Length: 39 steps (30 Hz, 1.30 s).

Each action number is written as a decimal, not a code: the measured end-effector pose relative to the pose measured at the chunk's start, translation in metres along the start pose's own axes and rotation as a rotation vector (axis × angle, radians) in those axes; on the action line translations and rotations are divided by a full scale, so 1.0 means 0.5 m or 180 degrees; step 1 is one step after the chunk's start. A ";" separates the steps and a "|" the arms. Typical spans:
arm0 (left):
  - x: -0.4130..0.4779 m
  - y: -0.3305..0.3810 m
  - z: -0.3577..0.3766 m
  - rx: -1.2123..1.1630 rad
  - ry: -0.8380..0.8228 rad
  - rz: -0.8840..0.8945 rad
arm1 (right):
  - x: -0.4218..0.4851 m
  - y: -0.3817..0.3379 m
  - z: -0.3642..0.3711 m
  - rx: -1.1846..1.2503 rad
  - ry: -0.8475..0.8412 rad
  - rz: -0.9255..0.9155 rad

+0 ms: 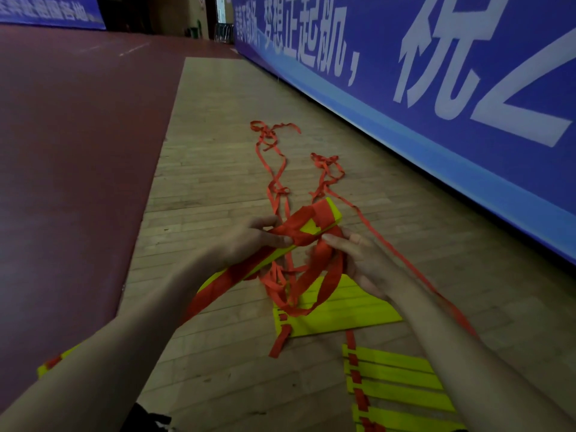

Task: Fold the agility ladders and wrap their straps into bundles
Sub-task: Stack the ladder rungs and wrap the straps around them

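At my far left the dark red floor [78, 135] meets the wooden floor [212, 157], and a yellow and red ladder end [53, 366] lies low at that edge. My left hand [249, 241] grips the folded ladder [327, 218], a stack of yellow rungs held up off the floor and tilted away to the right, fingers curled round it and thumb on top. The wide red strap [311, 213] is wound over the stack's far end and hangs in a loop below it. My right hand [364, 263] holds that loop, forefinger reaching to the wrap. Beyond my hands, thin red straps [274, 169] trail tangled across the wood. Under the loop lies a second folded ladder [352, 310]; nearer me on the right, a spread ladder [399, 385]. A blue banner [436, 88] runs along the right.
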State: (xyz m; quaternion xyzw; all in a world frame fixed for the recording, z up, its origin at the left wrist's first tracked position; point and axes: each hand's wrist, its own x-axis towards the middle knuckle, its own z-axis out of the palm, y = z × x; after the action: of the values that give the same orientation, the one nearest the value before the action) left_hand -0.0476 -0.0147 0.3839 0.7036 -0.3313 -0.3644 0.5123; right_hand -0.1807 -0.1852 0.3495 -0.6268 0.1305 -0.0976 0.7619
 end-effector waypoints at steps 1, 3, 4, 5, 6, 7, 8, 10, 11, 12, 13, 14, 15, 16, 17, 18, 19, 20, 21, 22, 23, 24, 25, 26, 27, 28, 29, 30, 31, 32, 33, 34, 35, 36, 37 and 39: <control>0.000 0.001 0.000 0.0006 0.0021 0.0005 | -0.002 -0.001 0.002 0.0098 -0.0023 -0.0014; -0.001 0.003 0.000 0.0026 0.0088 0.0035 | -0.004 -0.003 0.002 0.0108 0.0001 0.0028; -0.001 0.003 -0.001 0.0031 0.0126 0.0055 | -0.005 -0.002 0.000 0.0040 -0.0001 0.0072; -0.002 0.004 -0.002 0.0045 0.0149 0.0077 | -0.006 -0.002 0.000 -0.0054 -0.0024 0.0125; -0.002 0.005 -0.002 0.0084 0.0157 0.0098 | -0.008 -0.002 0.000 -0.0186 -0.0058 0.0157; -0.003 0.005 -0.001 0.0147 0.0163 0.0112 | -0.010 -0.003 0.001 -0.0347 -0.0084 0.0172; -0.004 0.007 -0.001 0.0210 0.0173 0.0127 | -0.010 -0.003 0.001 -0.0513 -0.0100 0.0170; -0.005 0.010 -0.002 0.0274 0.0201 0.0168 | -0.011 -0.006 0.002 -0.0731 -0.0095 0.0164; -0.006 0.012 -0.003 0.0305 0.0227 0.0184 | -0.010 -0.006 0.002 -0.0751 -0.0095 0.0187; -0.006 0.013 -0.005 0.0354 0.0252 0.0191 | -0.008 -0.006 0.001 -0.0719 -0.0089 0.0234; -0.006 0.014 -0.005 0.0407 0.0265 0.0189 | -0.007 -0.006 -0.001 -0.0679 -0.0075 0.0281; -0.008 0.014 -0.007 0.0438 0.0265 0.0190 | -0.007 -0.005 -0.002 -0.0680 -0.0064 0.0305; -0.008 0.013 -0.007 0.0450 0.0253 0.0198 | -0.007 -0.005 -0.002 -0.0734 -0.0065 0.0309; -0.009 0.012 -0.008 0.0462 0.0244 0.0213 | -0.008 -0.004 -0.002 -0.0808 -0.0064 0.0286; -0.009 0.010 -0.008 0.0484 0.0245 0.0235 | -0.008 -0.004 -0.002 -0.0869 -0.0043 0.0245; -0.008 0.008 -0.008 0.0507 0.0258 0.0261 | -0.009 -0.004 -0.004 -0.0893 0.0018 0.0196; -0.006 0.006 -0.008 0.0532 0.0287 0.0287 | -0.008 -0.003 -0.005 -0.0876 0.0092 0.0136; -0.003 0.003 -0.007 0.0584 0.0333 0.0316 | -0.006 -0.001 -0.006 -0.0846 0.0156 0.0060; 0.000 0.000 -0.006 0.0685 0.0395 0.0356 | -0.004 0.001 -0.005 -0.0835 0.0203 -0.0019; 0.003 -0.005 -0.004 0.0848 0.0467 0.0416 | -0.002 0.003 -0.001 -0.0851 0.0253 -0.0106; 0.006 -0.011 0.000 0.1048 0.0553 0.0507 | 0.001 0.006 0.004 -0.0865 0.0313 -0.0194; 0.008 -0.017 0.005 0.1266 0.0646 0.0627 | 0.003 0.010 0.010 -0.0859 0.0386 -0.0269; 0.010 -0.023 0.010 0.1502 0.0744 0.0765 | 0.005 0.013 0.018 -0.0818 0.0473 -0.0310; 0.013 -0.028 0.013 0.1767 0.0851 0.0901 | 0.007 0.014 0.026 -0.0721 0.0564 -0.0313; 0.016 -0.033 0.016 0.2035 0.0946 0.0997 | 0.008 0.014 0.032 -0.0551 0.0640 -0.0285; 0.019 -0.036 0.018 0.2236 0.1030 0.1032 | 0.010 0.013 0.036 -0.0320 0.0685 -0.0234; 0.022 -0.039 0.019 0.2320 0.1082 0.1041 | 0.011 0.011 0.038 -0.0098 0.0684 -0.0175; 0.023 -0.040 0.022 0.2300 0.1089 0.1061 | 0.012 0.009 0.039 0.0048 0.0641 -0.0128; 0.025 -0.042 0.024 0.2249 0.1083 0.1104 | 0.012 0.008 0.038 0.0106 0.0581 -0.0103; 0.027 -0.044 0.028 0.2243 0.1080 0.1145 | 0.013 0.007 0.037 0.0093 0.0549 -0.0104; 0.028 -0.047 0.032 0.2307 0.1097 0.1204 | 0.013 0.008 0.035 -0.0009 0.0570 -0.0127; 0.029 -0.050 0.035 0.2412 0.1131 0.1275 | 0.014 0.009 0.032 -0.0208 0.0631 -0.0162; 0.030 -0.053 0.037 0.2504 0.1162 0.1343 | 0.015 0.010 0.030 -0.0444 0.0702 -0.0196; 0.031 -0.055 0.039 0.2551 0.1169 0.1380 | 0.017 0.011 0.028 -0.0646 0.0759 -0.0222; 0.033 -0.056 0.041 0.2565 0.1151 0.1386 | 0.018 0.011 0.028 -0.0778 0.0793 -0.0240; 0.034 -0.058 0.046 0.2678 0.1179 0.1344 | 0.022 0.008 0.029 -0.0903 0.0834 -0.0271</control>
State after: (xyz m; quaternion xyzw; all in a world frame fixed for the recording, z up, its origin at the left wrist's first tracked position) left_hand -0.0557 -0.0328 0.3481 0.8195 -0.4881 0.0431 0.2971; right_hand -0.1659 -0.1745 0.3471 -0.7148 0.2143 -0.1912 0.6376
